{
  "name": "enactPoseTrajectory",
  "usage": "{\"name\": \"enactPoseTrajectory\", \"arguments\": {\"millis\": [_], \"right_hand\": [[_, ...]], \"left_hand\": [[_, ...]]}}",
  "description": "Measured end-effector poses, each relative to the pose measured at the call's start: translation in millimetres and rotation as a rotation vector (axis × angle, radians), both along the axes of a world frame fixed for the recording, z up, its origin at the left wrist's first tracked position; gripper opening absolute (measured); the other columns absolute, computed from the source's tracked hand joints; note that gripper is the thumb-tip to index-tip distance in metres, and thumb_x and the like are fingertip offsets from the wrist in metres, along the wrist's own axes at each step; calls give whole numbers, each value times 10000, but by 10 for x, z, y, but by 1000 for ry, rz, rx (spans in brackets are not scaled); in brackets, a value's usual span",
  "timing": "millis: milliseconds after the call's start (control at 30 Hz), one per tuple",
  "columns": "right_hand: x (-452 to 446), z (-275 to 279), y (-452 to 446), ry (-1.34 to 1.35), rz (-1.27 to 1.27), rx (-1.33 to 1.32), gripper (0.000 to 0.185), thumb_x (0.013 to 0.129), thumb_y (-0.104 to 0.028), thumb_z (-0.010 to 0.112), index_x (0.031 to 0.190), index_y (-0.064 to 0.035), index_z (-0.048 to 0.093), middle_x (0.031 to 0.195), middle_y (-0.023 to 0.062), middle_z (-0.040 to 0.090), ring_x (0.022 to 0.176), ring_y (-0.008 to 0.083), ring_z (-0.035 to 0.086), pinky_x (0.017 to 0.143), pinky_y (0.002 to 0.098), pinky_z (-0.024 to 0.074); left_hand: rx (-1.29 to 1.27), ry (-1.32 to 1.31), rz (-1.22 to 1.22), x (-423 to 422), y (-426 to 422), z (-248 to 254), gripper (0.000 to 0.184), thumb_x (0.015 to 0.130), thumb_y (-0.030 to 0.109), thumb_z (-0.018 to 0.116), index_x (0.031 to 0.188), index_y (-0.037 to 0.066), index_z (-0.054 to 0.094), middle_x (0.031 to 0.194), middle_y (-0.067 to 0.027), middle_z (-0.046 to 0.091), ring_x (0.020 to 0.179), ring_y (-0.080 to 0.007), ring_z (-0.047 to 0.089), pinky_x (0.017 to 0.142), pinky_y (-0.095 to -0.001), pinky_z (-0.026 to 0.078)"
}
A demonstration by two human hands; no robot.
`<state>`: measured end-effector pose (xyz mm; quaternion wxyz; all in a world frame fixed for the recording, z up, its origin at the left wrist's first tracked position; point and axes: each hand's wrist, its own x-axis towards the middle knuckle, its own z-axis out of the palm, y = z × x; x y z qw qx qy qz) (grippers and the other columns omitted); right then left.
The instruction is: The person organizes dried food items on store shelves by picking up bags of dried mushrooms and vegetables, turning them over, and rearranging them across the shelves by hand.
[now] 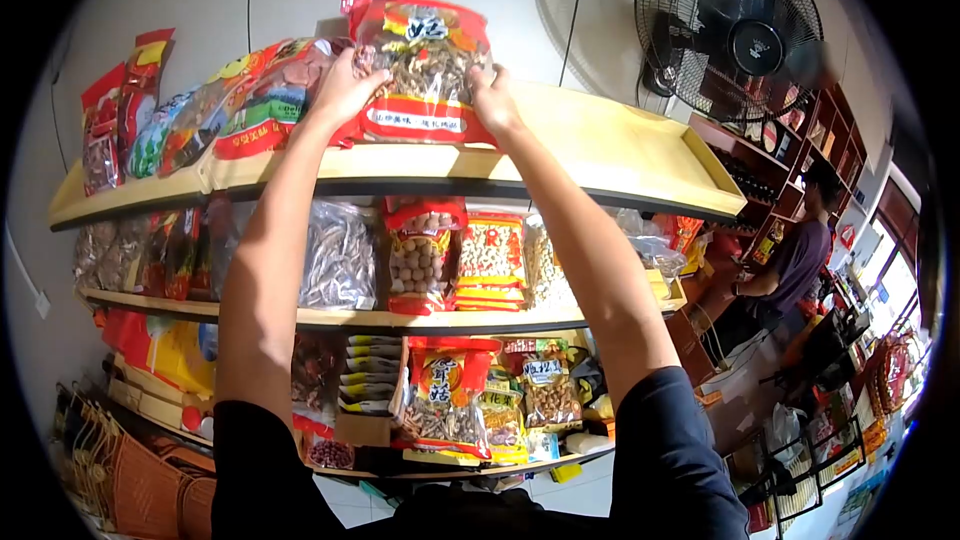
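Both arms reach up to the top wooden shelf [590, 165]. Between my hands stands a red-edged clear bag of dried mushrooms [425, 65], upright at the shelf's front. My left hand [347, 90] grips its left side, thumb in front. On its right side, my right hand [493, 100] pinches the edge; the fingers behind the bag are hidden. Just left of my left hand lean several other food bags [275, 90], red and green.
On the middle shelf [440, 318] are more bags, including a bag of round dried goods [420, 260]. Packets fill the bottom shelf [540, 462]. A black fan [755, 45] hangs at upper right. Another person [790, 240] stands beyond the shelf, and wicker baskets [145, 485] sit lower left.
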<state>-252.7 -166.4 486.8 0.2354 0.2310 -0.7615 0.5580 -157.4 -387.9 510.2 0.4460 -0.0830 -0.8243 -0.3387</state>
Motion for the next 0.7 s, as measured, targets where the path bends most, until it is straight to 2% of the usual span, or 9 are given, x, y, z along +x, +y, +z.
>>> {"name": "enactPoseTrajectory", "arguments": {"millis": [133,233,333,400,433,533,600,667,700], "right_hand": [[-29,-107,-149,-38,-45,110,699,924,-446,450,1418,-21,197,1232,342,511,1184,447,487,1019,421,356],[-119,-97,-192,18,-58,139,632,921,-418,465,1416,-85,256,1228,307,523,1178,426,494,1017,430,361],[-205,-118,-182,53,-97,180,576,913,-398,475,1394,-117,328,1206,291,528,1158,414,504,1009,440,372],[-208,-138,-168,80,-117,220,570,901,-384,487,1380,-107,351,1199,297,528,1150,424,503,1006,443,374],[-191,-141,-162,72,-138,214,565,881,-376,505,1354,-88,392,1185,295,542,1136,425,514,994,444,385],[-159,-113,-79,76,-118,195,553,866,-373,516,1316,-61,437,1159,289,567,1114,418,535,979,437,401],[-160,-91,38,107,-167,192,507,863,-319,567,1275,-30,502,930,213,667,921,289,642,844,358,471],[-116,-78,140,-43,-61,79,465,862,-286,557,1244,-22,528,856,183,676,882,264,649,809,350,479],[-291,-143,148,23,-95,131,450,859,-289,544,1226,-29,542,871,193,681,910,289,648,831,358,477]], "left_hand": [[-64,-218,216,-201,-67,-77,427,821,321,636,1096,3,566,1005,-195,656,975,-346,625,837,-423,477],[-129,-88,338,-230,-26,-67,451,825,317,619,1149,16,532,961,-180,665,956,-343,631,825,-437,485],[-154,-213,336,-346,-27,-69,491,831,328,594,1209,31,491,1039,-194,639,997,-356,610,872,-462,462],[-334,45,510,-504,-74,-174,485,848,331,554,1247,65,480,1194,-224,557,1069,-382,564,931,-490,417],[-310,-71,453,-476,-42,-168,478,889,343,471,1307,110,465,1331,-206,451,1186,-388,473,986,-524,355],[-484,-45,536,-516,-33,-287,479,936,347,398,1367,142,425,1389,-156,409,1264,-336,415,1005,-522,333],[-492,-162,504,-479,2,-293,511,957,388,330,1410,158,384,1454,-117,349,1338,-323,325,1046,-565,263],[-459,-355,453,-430,61,-270,529,954,391,274,1429,175,363,1488,-96,321,1349,-344,309,1083,-538,233],[-431,-412,444,-433,70,-245,538,957,391,247,1440,175,345,1515,-85,277,1368,-341,291,1105,-537,194]]}}
